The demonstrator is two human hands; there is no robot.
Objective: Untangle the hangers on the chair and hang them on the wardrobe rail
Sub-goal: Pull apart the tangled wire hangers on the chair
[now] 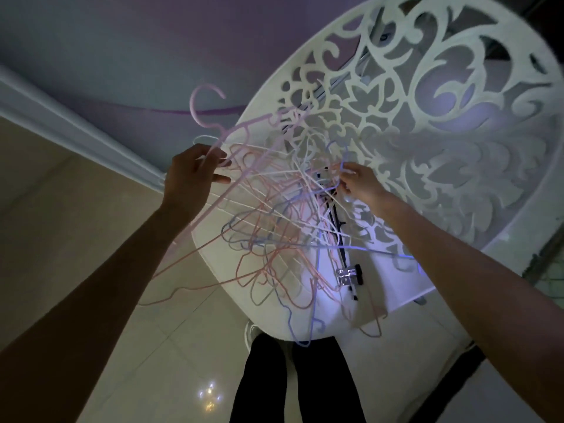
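Over the chair (457,141), both hands' fingers pinch wires of the tangled hangers (274,233): left hand (190,175), right hand (361,181).

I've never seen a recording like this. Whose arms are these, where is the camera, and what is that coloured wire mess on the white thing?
No machine here: a person wears a wide-angle camera on the head, looking down past their own arms. The white thing is a chair with a cut-out patterned back. On its seat lies a tangle of thin hangers in pink, blue and white. The left hand holds a pale pink hanger near its hook, raised above the pile. The right hand has its grip pinched on wires in the middle of the tangle. A black clip hanger with a metal clip lies among them. Below are the person's dark trousers and a tiled floor.
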